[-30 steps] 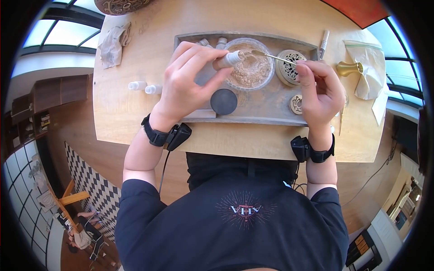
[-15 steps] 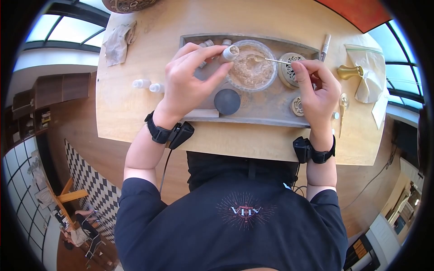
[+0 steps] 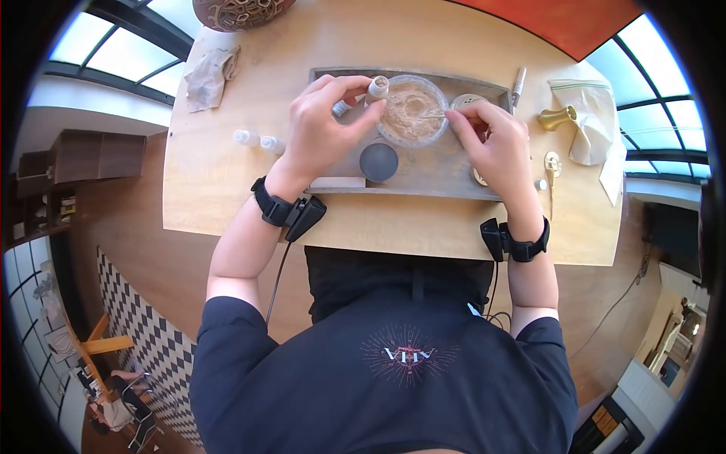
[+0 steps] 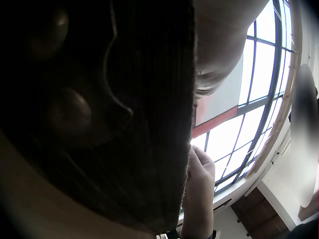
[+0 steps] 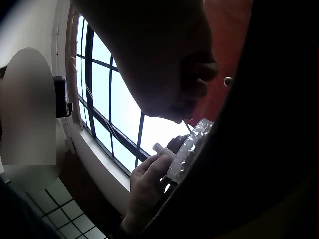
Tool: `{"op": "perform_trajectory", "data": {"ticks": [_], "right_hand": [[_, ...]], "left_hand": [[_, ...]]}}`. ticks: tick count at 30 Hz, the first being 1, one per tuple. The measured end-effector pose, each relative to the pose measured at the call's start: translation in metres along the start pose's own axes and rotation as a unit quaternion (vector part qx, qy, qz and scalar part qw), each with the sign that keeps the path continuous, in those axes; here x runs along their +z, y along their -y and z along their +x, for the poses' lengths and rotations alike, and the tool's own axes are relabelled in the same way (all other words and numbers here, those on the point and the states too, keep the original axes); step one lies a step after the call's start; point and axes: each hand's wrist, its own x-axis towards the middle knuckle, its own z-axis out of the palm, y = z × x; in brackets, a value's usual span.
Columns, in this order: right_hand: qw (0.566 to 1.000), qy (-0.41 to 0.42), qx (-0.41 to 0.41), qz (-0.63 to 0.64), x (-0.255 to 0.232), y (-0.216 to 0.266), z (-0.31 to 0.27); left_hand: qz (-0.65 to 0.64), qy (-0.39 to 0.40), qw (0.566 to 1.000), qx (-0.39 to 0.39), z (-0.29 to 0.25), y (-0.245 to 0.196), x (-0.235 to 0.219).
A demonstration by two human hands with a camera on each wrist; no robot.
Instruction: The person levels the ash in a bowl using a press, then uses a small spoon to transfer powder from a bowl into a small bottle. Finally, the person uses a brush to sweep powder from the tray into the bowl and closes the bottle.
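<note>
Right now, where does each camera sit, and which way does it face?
Head: worn on the head, facing down at table and bowl; shows left hand, right hand, shirt.
Left wrist: on that wrist, facing windows; shows both hands.
Right wrist: on that wrist, facing windows too; shows both hands.
Head and right wrist share the bottle and bowl.

Windows (image 3: 113,51): bright, glaring
Head view edges: curved, black
Wrist views: dim, hands (image 5: 148,186) shadowed

The shirt (image 3: 318,378) is black; the rug (image 3: 144,325) is black-and-white diamond-patterned.
</note>
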Motion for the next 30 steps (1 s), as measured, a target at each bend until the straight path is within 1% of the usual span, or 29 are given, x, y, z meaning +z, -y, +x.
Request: {"op": "perform_trajectory", "data": {"ticks": [2,5,8,11,14,17,21,23,26,30], "right_hand": [[1.0,0.002,0.001,-0.007,0.0007,0.0004,-0.0009],[1.0,0.008,0.007,-0.02,-0.0004,0.0024,-0.0023],[0.999,0.012,0.015,-0.026,-0.0017,0.0055,-0.0016],[0.999,0.018,0.026,-0.03,-0.0026,0.0073,-0.0022],[0.999,0.021,0.032,-0.031,-0.0036,0.0096,-0.0018],[0.998,0.024,0.037,-0.033,-0.0034,0.0098,-0.0017],[0.998,0.027,0.049,-0.043,-0.0024,0.0071,-0.0049],[0.998,0.017,0.045,-0.036,-0.0014,0.007,-0.0056],[0.998,0.012,0.047,-0.034,-0.0007,0.0077,-0.0061],[0.998,0.007,0.054,-0.03,-0.0008,0.0081,-0.0079]], "left_hand": [[-0.01,0.013,1.0,-0.014,-0.0016,0.001,0.0004],[-0.038,-0.006,0.999,-0.019,-0.0028,0.0024,0.0015],[-0.018,0.019,1.0,-0.016,-0.0028,0.0022,0.0005],[-0.022,0.01,1.0,-0.009,-0.0036,0.0042,0.0004],[-0.03,0.021,0.999,-0.027,-0.0032,0.0046,0.0005],[-0.049,0.0,0.999,-0.022,-0.004,0.0053,0.0026],[-0.035,0.013,0.999,-0.019,-0.0039,0.0042,0.0014],[-0.027,0.003,1.0,-0.011,-0.0041,0.0035,0.0007],[-0.034,0.022,0.999,-0.027,-0.0033,0.0015,0.0005],[-0.038,0.017,0.999,-0.025,-0.0039,0.0015,0.0013]]}}
